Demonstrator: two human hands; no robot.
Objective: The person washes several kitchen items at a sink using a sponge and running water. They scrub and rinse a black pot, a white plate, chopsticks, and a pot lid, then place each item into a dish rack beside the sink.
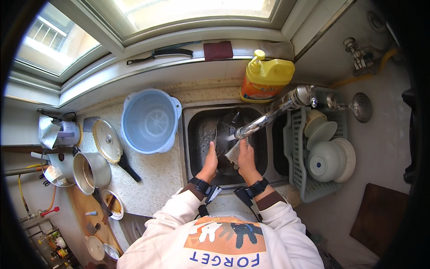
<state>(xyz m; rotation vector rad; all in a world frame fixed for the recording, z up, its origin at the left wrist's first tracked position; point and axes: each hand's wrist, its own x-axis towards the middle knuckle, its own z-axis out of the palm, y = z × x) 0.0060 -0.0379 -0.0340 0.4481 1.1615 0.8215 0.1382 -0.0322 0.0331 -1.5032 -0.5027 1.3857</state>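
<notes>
Water runs from the chrome faucet spout (258, 126) into the stainless steel sink (195, 171). Under the stream is a dark pan-like vessel (223, 134), wet and partly hidden by the spout. My left hand (210, 161) holds its near left edge. My right hand (247, 158) grips a greyish cloth (232, 155) at the vessel's right side, just below the spout; some fingers are hidden. A black strap with a device sits on each wrist.
A blue plastic colander (151, 121) stands left of the sink. Behind is a yellow pump bottle (267, 79). On the right, a dish rack (297, 161) holds bowls (324, 164). Further left are a glass lid (107, 140) and a saucepan (95, 171).
</notes>
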